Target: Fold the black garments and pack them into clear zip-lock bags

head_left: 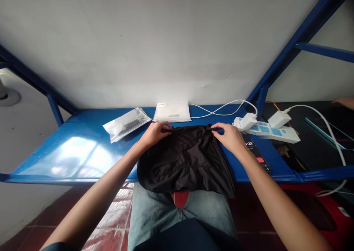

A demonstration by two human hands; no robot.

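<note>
A black garment [184, 158] lies spread on the blue table [77, 147], its near edge hanging over the table's front onto my lap. My left hand [156, 132] pinches the garment's far left corner. At the far right corner, my right hand [230, 136] grips the same far edge. Both hands rest on the table top with fingers closed on the cloth.
A clear plastic bag [126, 124] and a flat white packet [172, 112] lie behind the garment. A phone [256, 151] sits by my right wrist. A power strip [267, 130] with two white chargers and cables lies at right. Blue frame posts rise on both sides.
</note>
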